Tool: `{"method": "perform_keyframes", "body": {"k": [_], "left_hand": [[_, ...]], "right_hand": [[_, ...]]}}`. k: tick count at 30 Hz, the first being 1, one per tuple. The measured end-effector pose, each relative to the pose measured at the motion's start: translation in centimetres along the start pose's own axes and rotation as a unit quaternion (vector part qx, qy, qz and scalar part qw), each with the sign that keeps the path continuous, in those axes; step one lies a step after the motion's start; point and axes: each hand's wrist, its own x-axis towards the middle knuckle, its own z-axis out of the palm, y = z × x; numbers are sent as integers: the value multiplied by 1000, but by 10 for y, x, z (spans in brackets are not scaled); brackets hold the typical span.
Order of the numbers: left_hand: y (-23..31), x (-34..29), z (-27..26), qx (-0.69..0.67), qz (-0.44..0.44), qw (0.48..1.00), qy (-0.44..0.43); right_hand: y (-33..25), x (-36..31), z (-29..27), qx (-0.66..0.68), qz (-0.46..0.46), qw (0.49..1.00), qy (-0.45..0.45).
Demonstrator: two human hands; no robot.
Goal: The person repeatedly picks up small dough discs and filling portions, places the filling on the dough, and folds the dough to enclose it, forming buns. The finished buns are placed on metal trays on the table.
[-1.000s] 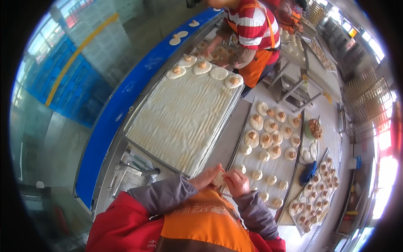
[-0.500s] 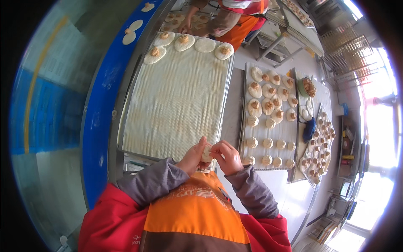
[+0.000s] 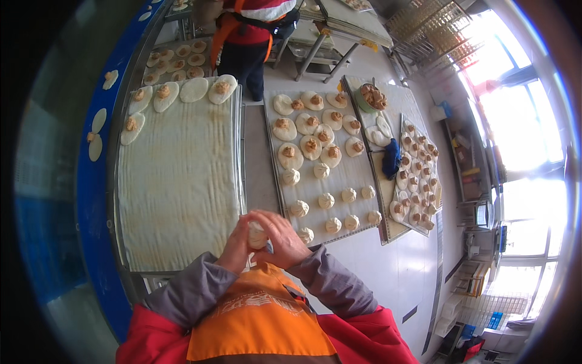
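Close in front of my apron, my left hand and my right hand are cupped around a white dough bun. The bun shows between them; its top is partly covered by my right fingers. Just beyond my hands lies a cloth-lined tray, with several flat dough rounds topped with filling along its far end. To the right stands a second tray. Pleated buns sit in its near rows, and open dough rounds with filling in its far rows.
Along the left runs a blue conveyor belt carrying a few dough rounds. A green bowl of filling stands at the far right, near a dark blue cloth and a tilted tray of filled dough. A co-worker stands beyond the trays.
My view has swung to the right, so the trays appear further left. My right hand has gone from pinching the dough's edge to cupping the bun. The co-worker now stands more upright.
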Motion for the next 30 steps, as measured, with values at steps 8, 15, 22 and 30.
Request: {"method": "perform_keyframes", "body": {"k": [8, 15, 22, 30], "left_hand": [[41, 13, -13, 14, 85, 984, 156], [70, -126, -250, 182, 305, 764, 539], [65, -190, -479, 383, 165, 567, 710], [20, -229, -483, 488, 239, 584, 603]], "right_hand": [[254, -20, -135, -214, 177, 946, 167], [414, -24, -158, -342, 224, 912, -30], [180, 148, -78, -59, 121, 989, 54], [-124, 342, 331, 122, -79, 913, -382]]}}
